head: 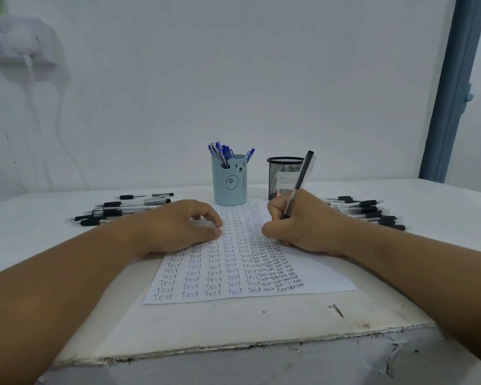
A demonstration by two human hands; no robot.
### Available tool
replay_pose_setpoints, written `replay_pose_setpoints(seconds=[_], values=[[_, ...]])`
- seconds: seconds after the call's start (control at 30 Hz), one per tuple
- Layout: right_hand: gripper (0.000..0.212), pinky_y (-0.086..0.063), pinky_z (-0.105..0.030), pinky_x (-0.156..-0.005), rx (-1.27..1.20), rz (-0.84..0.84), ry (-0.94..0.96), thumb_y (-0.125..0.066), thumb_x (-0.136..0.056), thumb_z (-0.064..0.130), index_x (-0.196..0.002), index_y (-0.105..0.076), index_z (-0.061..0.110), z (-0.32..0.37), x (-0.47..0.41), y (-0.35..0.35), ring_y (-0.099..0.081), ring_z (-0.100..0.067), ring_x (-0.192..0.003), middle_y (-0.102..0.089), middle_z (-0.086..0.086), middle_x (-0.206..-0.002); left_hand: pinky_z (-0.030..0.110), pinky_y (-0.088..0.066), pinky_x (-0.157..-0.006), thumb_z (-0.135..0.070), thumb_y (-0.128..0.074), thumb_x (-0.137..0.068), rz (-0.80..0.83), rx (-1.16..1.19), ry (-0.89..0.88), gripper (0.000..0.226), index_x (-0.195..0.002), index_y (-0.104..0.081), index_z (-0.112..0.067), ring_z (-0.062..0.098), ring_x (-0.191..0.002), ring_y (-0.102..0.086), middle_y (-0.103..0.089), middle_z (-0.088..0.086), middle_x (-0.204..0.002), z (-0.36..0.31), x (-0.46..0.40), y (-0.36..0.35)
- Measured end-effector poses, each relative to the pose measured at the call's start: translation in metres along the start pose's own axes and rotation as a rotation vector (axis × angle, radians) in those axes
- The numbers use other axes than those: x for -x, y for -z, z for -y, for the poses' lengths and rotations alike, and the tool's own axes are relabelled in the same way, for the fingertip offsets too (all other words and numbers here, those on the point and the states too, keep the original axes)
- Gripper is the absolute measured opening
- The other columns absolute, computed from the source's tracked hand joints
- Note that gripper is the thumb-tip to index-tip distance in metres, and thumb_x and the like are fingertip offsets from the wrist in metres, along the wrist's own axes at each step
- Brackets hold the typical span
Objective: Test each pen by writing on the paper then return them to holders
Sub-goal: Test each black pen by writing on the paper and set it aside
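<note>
Head view: the right hand [300, 220] is clamped on a slim black-capped clear plastic pen [299, 184], its long axis tilting up and away, tip hidden at the white, word-covered sheet of paper [233, 273]. The black mesh holder [285, 173] stands just beyond that hand, the nearer one. The left hand [178, 226] presses flat, holding nothing.
</note>
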State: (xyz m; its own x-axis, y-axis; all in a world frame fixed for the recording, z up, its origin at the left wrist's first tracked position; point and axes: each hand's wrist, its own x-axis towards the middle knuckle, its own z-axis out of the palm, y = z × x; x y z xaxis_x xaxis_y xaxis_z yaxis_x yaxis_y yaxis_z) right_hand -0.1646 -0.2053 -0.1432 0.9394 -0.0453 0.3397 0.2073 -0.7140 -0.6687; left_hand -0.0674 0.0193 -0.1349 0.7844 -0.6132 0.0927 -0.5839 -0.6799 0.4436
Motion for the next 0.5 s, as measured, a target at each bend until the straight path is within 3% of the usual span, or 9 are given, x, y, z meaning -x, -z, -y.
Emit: replay_pose_setpoints(seconds=[0.17, 0.5], values=[[0.042, -0.040, -0.028, -0.059, -0.002, 0.008, 0.003, -0.072, -0.080, 0.009, -0.050, -0.044, 0.018, -0.0014, -0.0007, 0.0001, -0.053, -0.016, -0.057, -0.049, 0.000, -0.049, 0.027, -0.033, -0.098, -0.054, -0.064, -0.090, 0.005, -0.008, 0.007, 0.014, -0.103, -0.066, -0.050, -0.005, -0.104, -0.048, -0.052, -0.017, -0.124, -0.0004, 0.0004, 0.0004], [0.037, -0.034, -0.027, -0.056, 0.009, 0.008, 0.022, -0.072, -0.079, 0.009, -0.053, -0.046, 0.015, -0.0030, -0.0013, 0.0008, -0.040, -0.013, -0.053, -0.044, -0.002, -0.052, 0.025, -0.031, -0.096, -0.053, -0.063, -0.091, 0.007, -0.013, 0.010, 0.018, -0.108, -0.065, -0.048, -0.004, -0.103, -0.046, -0.051, -0.017, -0.124, -0.0018, 0.0015, 0.0009]])
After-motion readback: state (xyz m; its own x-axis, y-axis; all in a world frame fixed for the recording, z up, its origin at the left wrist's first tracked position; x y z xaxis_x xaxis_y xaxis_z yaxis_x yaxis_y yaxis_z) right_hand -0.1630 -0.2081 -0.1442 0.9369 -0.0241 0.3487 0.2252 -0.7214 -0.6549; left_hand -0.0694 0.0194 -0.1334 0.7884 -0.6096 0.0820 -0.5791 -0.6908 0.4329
